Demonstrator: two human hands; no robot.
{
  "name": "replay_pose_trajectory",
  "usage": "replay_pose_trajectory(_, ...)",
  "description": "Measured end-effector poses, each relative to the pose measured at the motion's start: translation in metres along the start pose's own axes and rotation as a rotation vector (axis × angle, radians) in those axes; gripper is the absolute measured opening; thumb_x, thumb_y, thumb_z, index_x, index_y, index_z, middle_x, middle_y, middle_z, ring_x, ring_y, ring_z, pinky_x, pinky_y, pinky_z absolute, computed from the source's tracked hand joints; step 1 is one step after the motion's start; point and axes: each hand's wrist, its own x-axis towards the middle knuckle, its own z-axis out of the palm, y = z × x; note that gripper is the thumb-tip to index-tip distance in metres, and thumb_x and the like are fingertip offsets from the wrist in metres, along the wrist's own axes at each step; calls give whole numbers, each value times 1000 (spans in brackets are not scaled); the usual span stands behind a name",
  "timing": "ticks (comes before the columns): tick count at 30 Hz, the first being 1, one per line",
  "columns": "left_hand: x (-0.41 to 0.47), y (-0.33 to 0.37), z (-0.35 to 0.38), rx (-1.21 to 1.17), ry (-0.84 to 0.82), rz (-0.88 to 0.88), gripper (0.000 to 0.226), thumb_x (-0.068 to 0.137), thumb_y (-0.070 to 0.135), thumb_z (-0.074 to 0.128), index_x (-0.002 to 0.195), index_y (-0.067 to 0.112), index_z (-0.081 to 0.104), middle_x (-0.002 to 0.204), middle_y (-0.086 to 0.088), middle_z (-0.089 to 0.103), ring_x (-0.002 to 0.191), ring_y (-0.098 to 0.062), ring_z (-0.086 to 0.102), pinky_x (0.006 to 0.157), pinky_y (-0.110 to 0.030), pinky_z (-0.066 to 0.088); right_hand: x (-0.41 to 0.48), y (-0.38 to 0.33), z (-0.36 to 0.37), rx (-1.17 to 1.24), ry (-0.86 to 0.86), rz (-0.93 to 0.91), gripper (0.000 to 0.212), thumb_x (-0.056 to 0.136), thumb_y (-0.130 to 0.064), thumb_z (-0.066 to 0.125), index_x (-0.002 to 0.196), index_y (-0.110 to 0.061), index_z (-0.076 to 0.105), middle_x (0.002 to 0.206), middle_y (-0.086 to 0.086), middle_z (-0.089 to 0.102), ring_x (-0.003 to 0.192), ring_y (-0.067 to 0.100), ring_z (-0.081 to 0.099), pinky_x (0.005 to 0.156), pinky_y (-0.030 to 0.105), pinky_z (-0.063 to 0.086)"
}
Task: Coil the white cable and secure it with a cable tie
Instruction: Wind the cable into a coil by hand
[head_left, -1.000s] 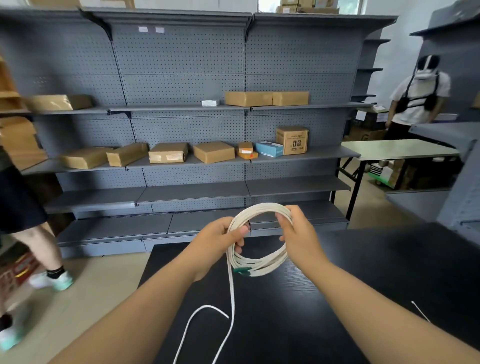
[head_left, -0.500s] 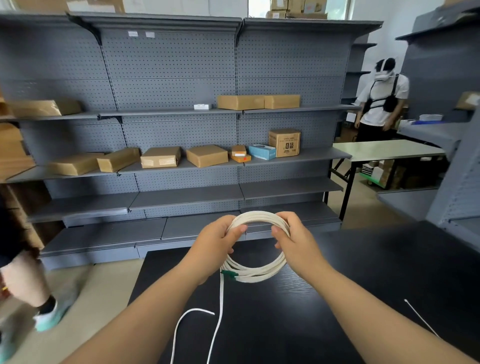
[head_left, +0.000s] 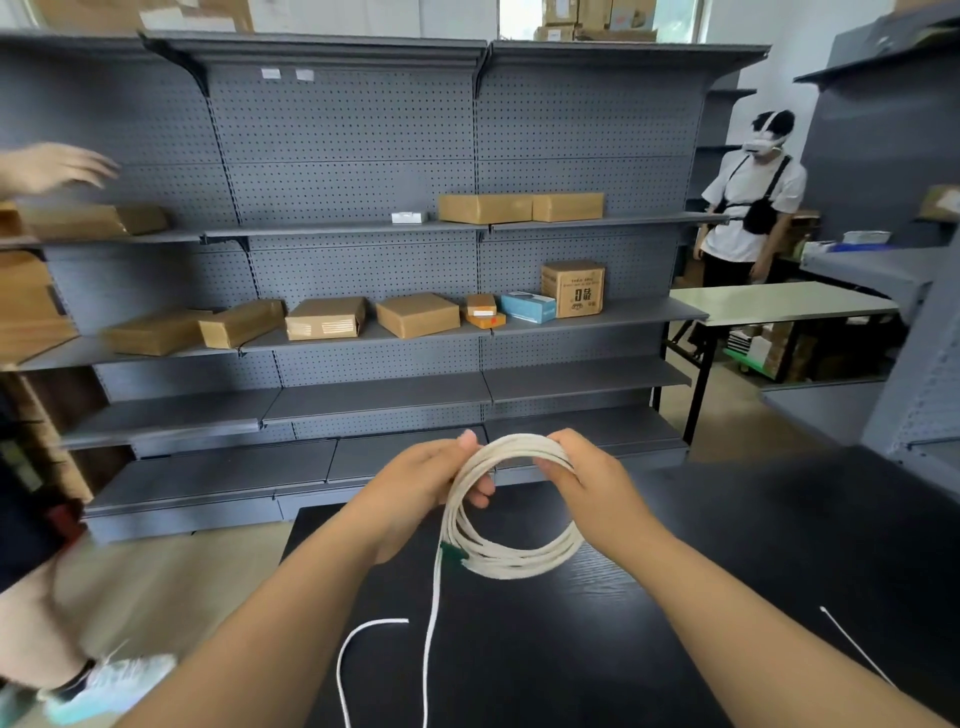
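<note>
The white cable (head_left: 519, 558) is wound into a round coil of several loops, held upright above the black table (head_left: 727, 545). My left hand (head_left: 421, 480) grips the coil's upper left side, thumb over the strands. My right hand (head_left: 592, 483) grips its upper right side. A green band (head_left: 453, 552) marks the coil's lower left, where a loose tail (head_left: 431, 639) drops to the table and curls back up to a free end (head_left: 374, 623). A thin white cable tie (head_left: 852, 647) lies on the table to the right, apart from both hands.
Grey pegboard shelving (head_left: 363, 322) with cardboard boxes stands beyond the table. A person in a white shirt (head_left: 748, 208) stands at the back right by a pale table (head_left: 779, 301). Another person's leg (head_left: 47, 613) and hand (head_left: 47, 166) are close at the left.
Both hands have kept their grip on the coil, which has turned a little; the loose tail on the table is shorter. The person at the left has moved nearer, hand raised.
</note>
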Motion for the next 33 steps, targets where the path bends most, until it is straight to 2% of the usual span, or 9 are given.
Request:
replay_pose_trajectory(5,2,-10,-6,-250,-23,10,65,82,56,24,106,12,65,86,-6,70,87,-20,64,79,-32,45,2,-3,-2,201,134,126,16,97,-22,45,85,-15,53,64,-6,45,60,14,43,57,25,35)
replay_pose_trajectory(10,0,-14,0,-363,17,70,67,81,57,26,115,12,61,94,-8,71,91,-19,66,82,-32,46,1,-6,-1,465,254,297,18,97,-23,43,94,-10,55,66,4,38,63,20,37,52,24,34)
replay_pose_trajectory(13,-2,-13,12,-242,141,108,50,80,46,53,118,15,58,94,-3,69,89,-14,67,84,-27,51,1,-6,1,574,304,361,16,98,-23,43,93,-15,56,63,2,38,60,17,36,53,24,35)
replay_pose_trajectory(16,-1,-15,23,-41,232,142,25,93,22,48,113,9,56,82,1,63,72,-2,62,70,-12,49,-1,-7,7,625,340,408,15,98,-23,43,93,-16,56,61,0,37,55,15,34,55,26,36)
replay_pose_trajectory(19,2,-15,27,47,279,113,16,92,22,53,106,17,59,73,1,59,58,1,58,57,-10,46,-3,-7,11,631,343,410,15,98,-22,43,95,-14,57,61,-1,38,53,13,35,53,24,37)
replay_pose_trajectory(22,5,-14,25,113,267,93,9,91,27,55,98,27,61,80,4,61,68,-7,59,67,-16,47,-4,-5,10,602,298,398,15,97,-23,44,92,-17,56,61,-1,39,54,13,38,56,26,41)
replay_pose_trajectory(27,7,-14,25,283,313,65,25,94,36,48,87,13,55,69,-1,46,67,-17,46,65,-29,38,-5,2,4,486,179,358,16,97,-25,43,89,-19,55,64,0,47,56,14,50,70,38,52)
replay_pose_trajectory(31,7,-10,26,572,336,123,25,96,34,44,82,15,51,64,4,46,57,-10,44,54,-18,34,-2,4,-1,289,144,236,7,95,-20,47,99,-22,52,79,-5,55,68,14,57,58,15,44)
replay_pose_trajectory(33,7,-8,26,713,300,150,25,96,32,44,73,23,44,64,7,43,56,-6,40,52,-16,33,-2,4,-1,177,121,163,17,94,-18,51,110,-23,49,91,-7,58,83,15,58,68,17,44)
